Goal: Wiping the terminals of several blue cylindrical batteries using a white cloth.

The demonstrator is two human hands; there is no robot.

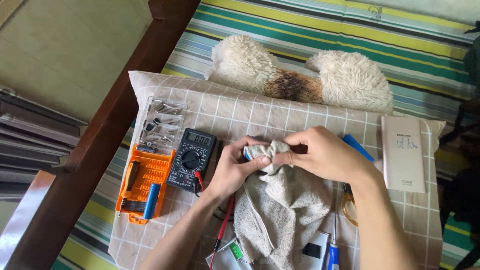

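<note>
Head view, looking down on a checked pillow (300,112) lying across a striped bedsheet (310,30); everything below is placed against that pillow. Off its left edge runs a dark wooden bed rail (105,125). On the pillow's left part lies an orange screwdriver-bit case (150,172) with a blue tube in it, and its clear lid (162,122), holding metal bits, rests just above. Just right of the case sits a black multimeter (192,157), its red probe lead (223,222) trailing toward the pillow's near edge.

At the pillow's centre the left hand (235,167) is clenched around a bunched end of a beige towel (282,210), thumb pressed on the cloth, with a small blue thing showing inside the wad; what it is cannot be told. The right hand (325,155) pinches the same bunched end from the other side, touching the left thumb. The rest of the towel hangs toward the pillow's near edge.

Behind the pillow's far edge lies a fluffy cream plush (345,77). On the pillow's right part lie yellow-handled scissors (348,207), a blue-handled screwdriver (333,250) and, nearest its right edge, a pale pink power bank (402,152).
</note>
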